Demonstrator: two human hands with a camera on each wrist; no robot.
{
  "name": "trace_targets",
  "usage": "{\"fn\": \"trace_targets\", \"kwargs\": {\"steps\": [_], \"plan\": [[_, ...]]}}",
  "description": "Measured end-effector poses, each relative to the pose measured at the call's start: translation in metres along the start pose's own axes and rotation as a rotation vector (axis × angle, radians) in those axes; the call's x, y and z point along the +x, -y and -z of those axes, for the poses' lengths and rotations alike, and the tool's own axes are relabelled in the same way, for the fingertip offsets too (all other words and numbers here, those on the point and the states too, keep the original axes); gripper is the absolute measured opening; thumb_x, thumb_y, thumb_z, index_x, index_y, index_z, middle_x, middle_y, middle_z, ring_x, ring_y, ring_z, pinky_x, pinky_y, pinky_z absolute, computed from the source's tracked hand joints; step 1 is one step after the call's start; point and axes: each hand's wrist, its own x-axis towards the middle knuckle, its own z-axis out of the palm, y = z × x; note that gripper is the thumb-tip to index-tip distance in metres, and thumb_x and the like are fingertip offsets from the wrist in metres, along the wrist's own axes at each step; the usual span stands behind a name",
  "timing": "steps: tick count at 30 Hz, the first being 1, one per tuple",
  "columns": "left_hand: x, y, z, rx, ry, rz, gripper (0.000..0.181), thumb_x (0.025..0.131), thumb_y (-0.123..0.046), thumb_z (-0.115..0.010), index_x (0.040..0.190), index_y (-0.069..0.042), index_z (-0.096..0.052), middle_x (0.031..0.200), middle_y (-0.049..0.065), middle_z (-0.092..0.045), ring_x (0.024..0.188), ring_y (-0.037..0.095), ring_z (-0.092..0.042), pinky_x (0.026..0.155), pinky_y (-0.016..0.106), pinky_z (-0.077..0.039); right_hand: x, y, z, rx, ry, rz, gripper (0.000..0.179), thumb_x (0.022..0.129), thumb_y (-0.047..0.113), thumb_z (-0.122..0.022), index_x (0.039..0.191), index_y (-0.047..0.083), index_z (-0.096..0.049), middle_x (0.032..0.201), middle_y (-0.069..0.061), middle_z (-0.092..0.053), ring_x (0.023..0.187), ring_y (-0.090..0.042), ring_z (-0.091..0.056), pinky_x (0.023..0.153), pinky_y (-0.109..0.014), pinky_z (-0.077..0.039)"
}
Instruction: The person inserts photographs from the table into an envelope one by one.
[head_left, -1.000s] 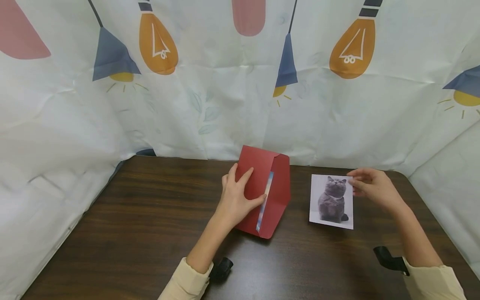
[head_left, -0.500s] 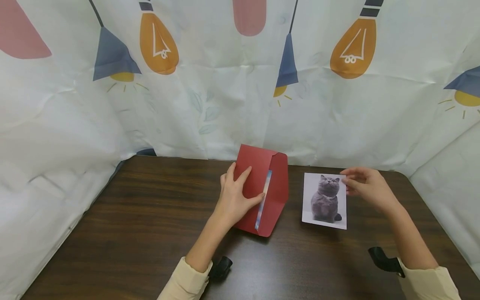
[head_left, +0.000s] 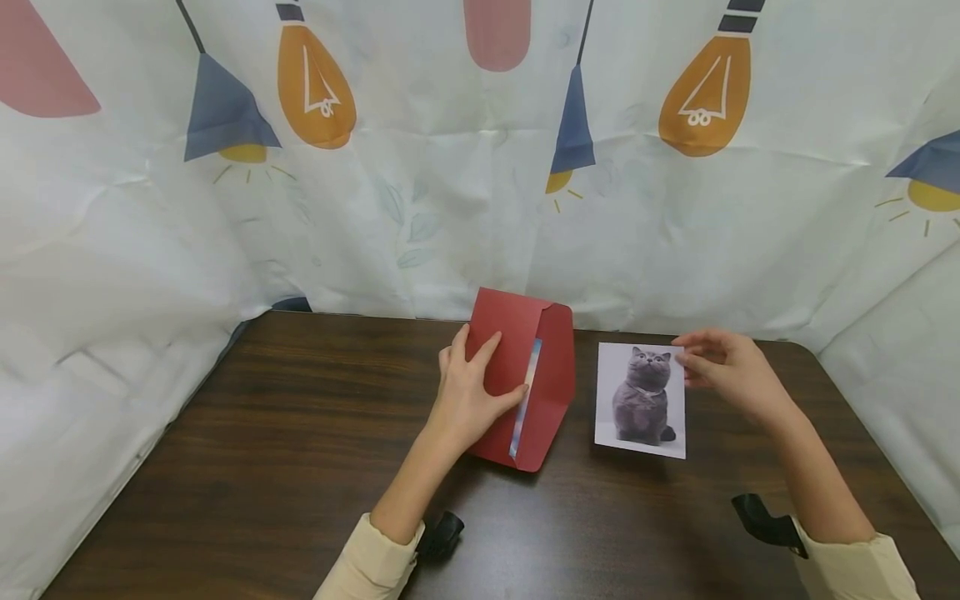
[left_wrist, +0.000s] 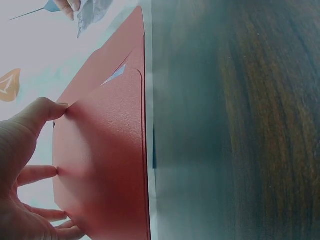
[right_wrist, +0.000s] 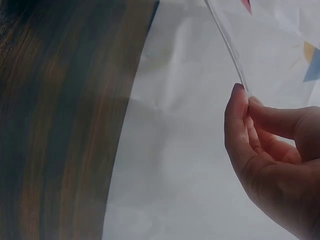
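A red envelope (head_left: 504,333) rests on the table with its flap to the right. A blue-and-white strip (head_left: 535,361) shows in its opening. My left hand (head_left: 468,402) lies on the front of the envelope, fingers spread, the thumb touching near the opening. In the left wrist view the thumb and fingertips press the red paper (left_wrist: 110,150). With thumb and fingers, my right hand (head_left: 735,375) pinches the upper right corner of a photo card (head_left: 640,400) showing a grey cat. The card appears raised off the table; in the right wrist view it is edge-on (right_wrist: 227,42).
The dark wooden table (head_left: 300,467) runs back to a white printed curtain (head_left: 465,217), which also hangs along both sides. Black wrist mounts (head_left: 442,537) stick out from the cream sleeves (head_left: 371,562).
My right hand has carried the cat photo card left, closer to the envelope. The left hand and the envelope have shifted only slightly up and left.
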Motion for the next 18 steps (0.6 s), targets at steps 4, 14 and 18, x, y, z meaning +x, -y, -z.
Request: {"fn": "trace_targets", "kwargs": {"steps": [4, 14, 18], "plan": [[-0.001, 0.000, -0.001, 0.000, -0.007, -0.004, 0.079, 0.085, -0.029, -0.088, 0.154, -0.007, -0.054, 0.167, 0.024, -0.028, 0.141, 0.043, -0.036, 0.096, 0.053, -0.060, -0.001, 0.004, -0.002, 0.000, -0.002, 0.004, 0.033, 0.107, 0.007, -0.060, 0.131, -0.014, -0.059, 0.114, -0.024, -0.068, 0.082, -0.003, -0.068, 0.072, -0.023, -0.061], [-0.002, -0.003, -0.002, -0.013, -0.016, -0.006, 0.079, 0.085, -0.028, -0.088, 0.153, -0.007, -0.054, 0.167, 0.024, -0.028, 0.141, 0.043, -0.036, 0.096, 0.054, -0.059, -0.002, 0.011, -0.008, 0.019, -0.007, 0.040, 0.030, 0.106, 0.005, -0.062, 0.129, -0.014, -0.060, 0.111, -0.023, -0.068, 0.081, -0.004, -0.069, 0.073, -0.027, -0.063], [-0.002, -0.003, -0.001, -0.013, -0.014, 0.001, 0.079, 0.085, -0.027, -0.088, 0.154, -0.006, -0.054, 0.167, 0.024, -0.028, 0.141, 0.043, -0.036, 0.097, 0.054, -0.059, -0.003, 0.014, -0.011, 0.027, -0.006, 0.044, 0.030, 0.106, 0.005, -0.062, 0.129, -0.014, -0.060, 0.109, -0.022, -0.068, 0.080, -0.004, -0.069, 0.072, -0.025, -0.062]]}}
